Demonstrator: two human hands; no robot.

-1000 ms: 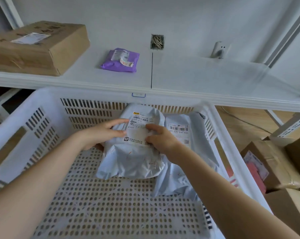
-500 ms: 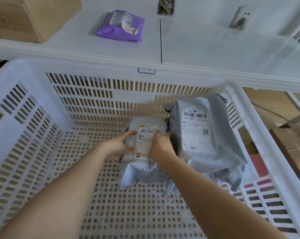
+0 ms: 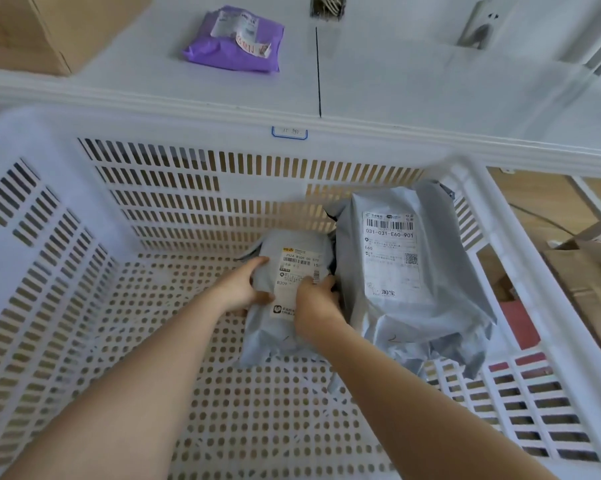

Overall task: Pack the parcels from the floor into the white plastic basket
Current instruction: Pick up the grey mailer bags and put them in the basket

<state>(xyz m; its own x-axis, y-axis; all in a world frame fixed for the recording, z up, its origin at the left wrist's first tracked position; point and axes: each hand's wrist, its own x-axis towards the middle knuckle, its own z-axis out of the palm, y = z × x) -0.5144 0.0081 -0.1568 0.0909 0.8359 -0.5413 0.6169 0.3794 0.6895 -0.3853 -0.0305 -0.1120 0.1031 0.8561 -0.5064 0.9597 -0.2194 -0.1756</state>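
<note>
A big white plastic basket [image 3: 50, 271] with slotted walls fills the view. Inside it, a small grey mailer parcel [image 3: 278, 334] with a white label lies on the perforated floor near the far wall. My left hand [image 3: 243, 289] grips its left edge and my right hand [image 3: 316, 299] grips its right side, thumb on the label. A larger grey mailer parcel [image 3: 406, 289] with a barcode label leans against the basket's right wall, touching the small one.
A white shelf [image 3: 413, 91] runs behind the basket, holding a purple mailer [image 3: 233, 46] and a cardboard box [image 3: 43, 26]. Brown cardboard boxes [image 3: 583, 282] and a red packet [image 3: 517, 323] sit on the wooden floor to the right, outside the basket.
Both hands have lowered the small grey parcel from above the basket down to its floor beside the large parcel. The camera has tilted down and closer.
</note>
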